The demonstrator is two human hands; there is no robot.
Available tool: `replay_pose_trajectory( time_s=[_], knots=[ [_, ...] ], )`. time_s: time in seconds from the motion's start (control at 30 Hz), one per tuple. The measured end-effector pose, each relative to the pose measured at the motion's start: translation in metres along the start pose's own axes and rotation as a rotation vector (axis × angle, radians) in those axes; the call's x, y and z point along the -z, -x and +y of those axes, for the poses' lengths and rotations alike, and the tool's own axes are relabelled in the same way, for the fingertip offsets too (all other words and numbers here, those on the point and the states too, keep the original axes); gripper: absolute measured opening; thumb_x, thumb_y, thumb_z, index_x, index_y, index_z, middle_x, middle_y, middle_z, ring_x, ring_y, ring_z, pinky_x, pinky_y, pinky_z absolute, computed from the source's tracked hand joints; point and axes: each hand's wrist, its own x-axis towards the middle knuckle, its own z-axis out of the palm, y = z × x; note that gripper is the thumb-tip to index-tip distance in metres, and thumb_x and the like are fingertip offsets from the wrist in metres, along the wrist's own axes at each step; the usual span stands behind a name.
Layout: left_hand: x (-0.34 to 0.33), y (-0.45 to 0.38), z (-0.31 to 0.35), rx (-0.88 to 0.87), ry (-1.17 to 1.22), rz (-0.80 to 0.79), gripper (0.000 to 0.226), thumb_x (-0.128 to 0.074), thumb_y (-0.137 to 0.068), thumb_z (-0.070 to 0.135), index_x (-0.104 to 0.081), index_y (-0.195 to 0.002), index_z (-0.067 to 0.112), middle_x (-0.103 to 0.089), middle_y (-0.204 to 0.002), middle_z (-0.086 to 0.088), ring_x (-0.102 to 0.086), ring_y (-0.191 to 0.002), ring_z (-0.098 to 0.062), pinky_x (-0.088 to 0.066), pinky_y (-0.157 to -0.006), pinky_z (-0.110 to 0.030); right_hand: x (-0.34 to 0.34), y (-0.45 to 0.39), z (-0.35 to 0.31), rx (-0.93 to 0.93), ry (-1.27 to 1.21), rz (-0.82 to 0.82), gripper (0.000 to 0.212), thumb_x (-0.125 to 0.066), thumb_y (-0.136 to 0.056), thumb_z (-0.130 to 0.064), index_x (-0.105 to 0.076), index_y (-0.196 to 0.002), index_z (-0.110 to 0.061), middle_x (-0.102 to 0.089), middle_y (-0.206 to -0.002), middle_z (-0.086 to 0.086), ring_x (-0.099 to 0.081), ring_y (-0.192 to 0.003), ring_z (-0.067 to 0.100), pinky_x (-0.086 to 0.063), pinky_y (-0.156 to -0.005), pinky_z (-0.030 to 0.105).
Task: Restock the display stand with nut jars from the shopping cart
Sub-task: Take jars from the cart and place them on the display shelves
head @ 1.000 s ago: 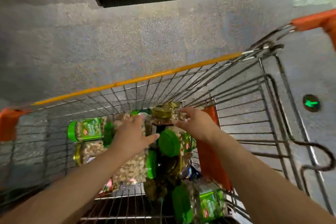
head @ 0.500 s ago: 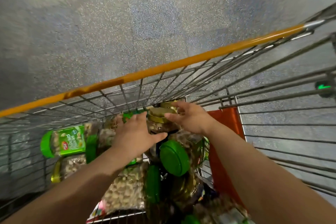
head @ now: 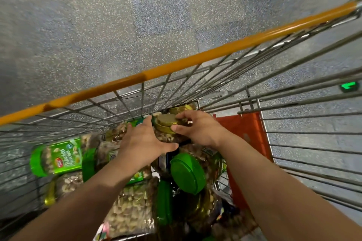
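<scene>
Speckled grey floor is seen beyond the shopping cart [head: 195,60]. Head view: an upright gold-lidded nut jar [head: 166,123] is clasped at the far end between left hand [head: 143,143] and right hand [head: 199,129], fingers curled round it.

One wire shopping cart [head: 254,68] stood there, two hands [head: 144,143] [head: 197,129] in it, with at least two gold-lidded jars [head: 166,123] and four green-lidded nut jars [head: 187,172]; the heap blurred any further count.
</scene>
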Motion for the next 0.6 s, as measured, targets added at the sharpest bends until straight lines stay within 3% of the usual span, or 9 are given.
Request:
replay_pose_trajectory(
  time_s=[0.1, 0.2, 0.33, 0.43, 0.5, 0.6],
  knots=[
    [0.001, 0.01, -0.002, -0.027, 0.028, 0.071, 0.125, -0.075, -0.059, 0.081, -0.023, -0.158, 0.026, -0.046, -0.154, 0.0, -0.023, -0.15, -0.034, -0.03, -0.12, -0.05, 0.002, 0.006, -0.001, 0.047, 0.019, 0.005, 0.047, -0.072, -0.09, -0.053, -0.059, -0.133, -0.037, -0.057, -0.136, 0.0, -0.058, -0.12, 0.022, -0.052, -0.102, 0.04],
    [0.004, 0.024, -0.002, -0.089, -0.025, 0.161, 0.118, -0.073, -0.064, 0.08, -0.027, -0.157, 0.024, -0.047, -0.15, -0.003, -0.036, -0.142, -0.029, -0.03, -0.117, -0.044, 0.003, 0.018, -0.003, 0.091, -0.015, 0.016, 0.049, -0.074, -0.09, -0.048, -0.058, -0.134, -0.036, -0.057, -0.139, -0.001, -0.059, -0.122, 0.021, -0.052, -0.103, 0.041],
    [0.005, 0.044, -0.004, -0.122, -0.045, 0.255, 0.116, -0.07, -0.062, 0.083, -0.032, -0.154, 0.024, -0.051, -0.136, -0.001, -0.049, -0.125, -0.023, -0.043, -0.106, -0.039, 0.004, 0.044, -0.01, 0.139, -0.056, 0.031, 0.051, -0.076, -0.09, -0.039, -0.058, -0.137, -0.033, -0.057, -0.137, -0.007, -0.065, -0.111, 0.014, -0.054, -0.078, 0.016],
    [0.012, 0.061, -0.001, -0.164, 0.023, 0.312, 0.114, -0.075, -0.062, 0.077, -0.032, -0.153, 0.024, -0.047, -0.133, -0.001, -0.052, -0.121, -0.023, -0.047, -0.102, -0.037, 0.006, 0.063, -0.015, 0.193, -0.062, 0.069, 0.056, -0.076, -0.089, -0.041, -0.055, -0.141, -0.035, -0.058, -0.13, -0.006, -0.061, -0.099, 0.009, -0.049, -0.076, 0.02],
    [0.019, 0.075, 0.002, -0.182, 0.078, 0.345, 0.115, -0.079, -0.063, 0.071, -0.03, -0.154, 0.022, -0.043, -0.136, -0.001, -0.049, -0.125, -0.022, -0.044, -0.103, -0.034, 0.009, 0.078, -0.023, 0.219, -0.085, 0.098, 0.056, -0.078, -0.087, -0.041, -0.057, -0.139, -0.036, -0.059, -0.13, -0.007, -0.059, -0.099, 0.01, -0.051, -0.084, 0.028],
    [0.024, 0.095, 0.005, -0.205, 0.146, 0.411, 0.116, -0.083, -0.063, 0.066, -0.03, -0.155, 0.019, -0.04, -0.136, -0.001, -0.044, -0.128, -0.021, -0.042, -0.106, -0.032, 0.017, 0.101, -0.031, 0.288, -0.079, 0.156, 0.055, -0.081, -0.084, -0.039, -0.06, -0.135, -0.035, -0.057, -0.138, -0.012, -0.056, -0.124, 0.006, -0.046, -0.109, 0.031]
  ],
)
